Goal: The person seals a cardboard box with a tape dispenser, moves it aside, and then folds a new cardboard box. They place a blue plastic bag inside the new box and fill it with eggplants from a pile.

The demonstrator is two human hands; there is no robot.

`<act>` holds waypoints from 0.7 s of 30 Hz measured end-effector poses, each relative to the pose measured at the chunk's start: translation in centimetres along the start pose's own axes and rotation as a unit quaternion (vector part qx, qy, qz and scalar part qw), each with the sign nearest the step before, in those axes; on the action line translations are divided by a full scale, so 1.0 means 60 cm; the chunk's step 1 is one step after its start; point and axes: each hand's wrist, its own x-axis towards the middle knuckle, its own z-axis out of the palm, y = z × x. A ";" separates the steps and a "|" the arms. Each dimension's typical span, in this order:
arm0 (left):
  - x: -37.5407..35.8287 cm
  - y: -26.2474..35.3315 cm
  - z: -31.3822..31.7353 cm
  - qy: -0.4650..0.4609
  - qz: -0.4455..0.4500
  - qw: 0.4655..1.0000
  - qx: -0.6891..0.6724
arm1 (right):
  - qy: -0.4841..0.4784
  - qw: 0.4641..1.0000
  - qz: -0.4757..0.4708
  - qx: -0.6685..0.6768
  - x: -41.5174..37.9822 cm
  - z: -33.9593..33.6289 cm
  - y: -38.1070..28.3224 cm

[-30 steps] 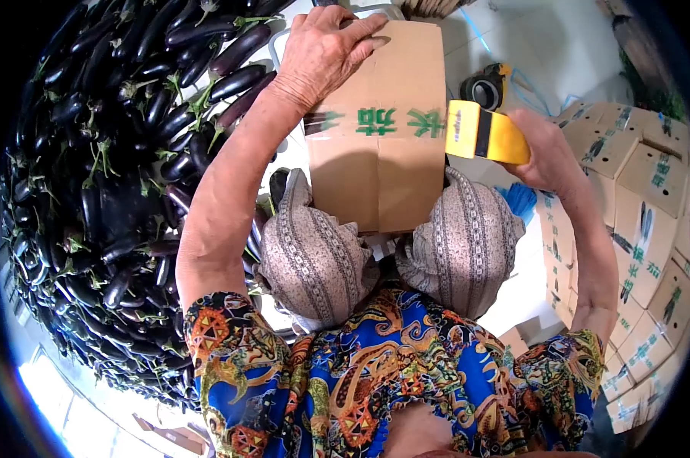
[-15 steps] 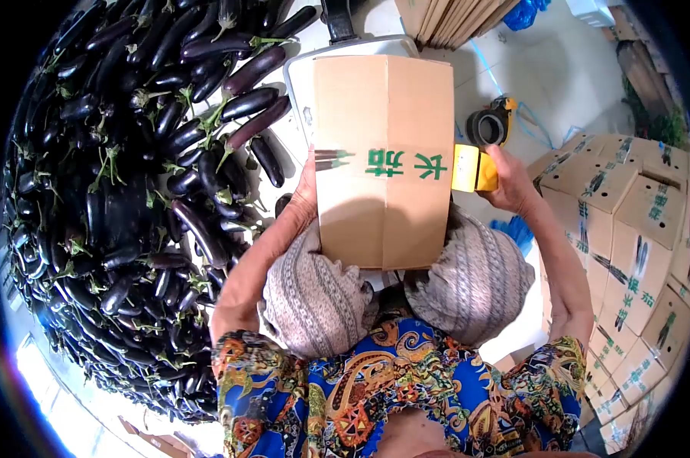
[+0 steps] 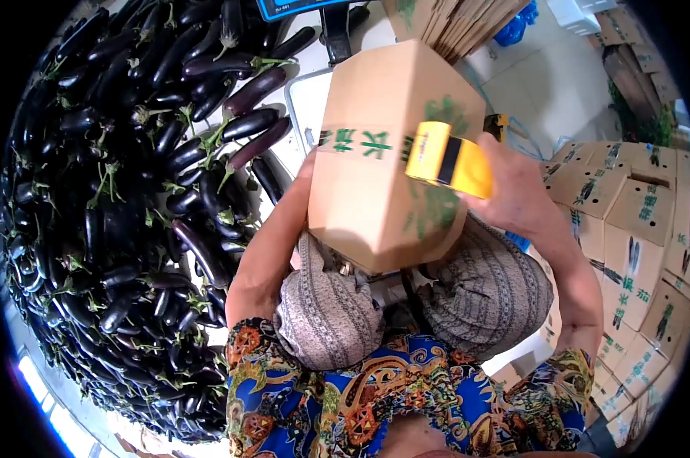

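Note:
A closed cardboard box [image 3: 360, 175] with green printed characters is tilted on edge above my knees, a corner turned toward me. My left hand [image 3: 307, 169] grips its left side, with the fingers hidden behind the cardboard. In my right hand [image 3: 509, 183] is a yellow block-shaped tool [image 3: 436, 156] with a black band, its front overlapping the box's right face. I cannot tell what kind of tool it is. Behind the box, a weighing scale [image 3: 303, 99] shows part of its pale platform.
A big heap of eggplants [image 3: 123, 221] fills the left side. Printed boxes [image 3: 627, 244] are stacked at the right. Flattened cardboard [image 3: 467, 27] stands at the back, beside a blue plastic bag [image 3: 517, 23]. A black and yellow object [image 3: 500, 126] lies beyond my right hand.
The box has turned and tipped, so its right face now shows. My right hand has brought the yellow tool leftward over that face. My left hand still grips the left side.

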 end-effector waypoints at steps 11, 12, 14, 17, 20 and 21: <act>-0.178 0.114 0.110 0.056 0.352 0.711 0.606 | -0.107 0.989 -0.091 -0.054 0.181 0.054 -0.147; -0.186 0.116 0.119 0.060 0.304 0.771 0.557 | -0.116 0.987 -0.096 -0.058 0.183 0.055 -0.147; -0.171 0.118 0.110 0.034 0.299 0.784 0.543 | -0.084 0.988 -0.115 -0.052 0.171 0.059 -0.139; -0.178 0.126 0.120 0.086 0.328 0.703 0.625 | -0.102 0.989 -0.105 -0.039 0.154 0.041 -0.127; -0.182 0.124 0.139 0.150 0.318 0.678 0.646 | -0.141 0.987 -0.050 -0.056 0.116 0.009 -0.101; -0.184 0.124 0.140 0.157 0.314 0.678 0.646 | -0.154 0.985 -0.029 -0.066 0.097 0.003 -0.087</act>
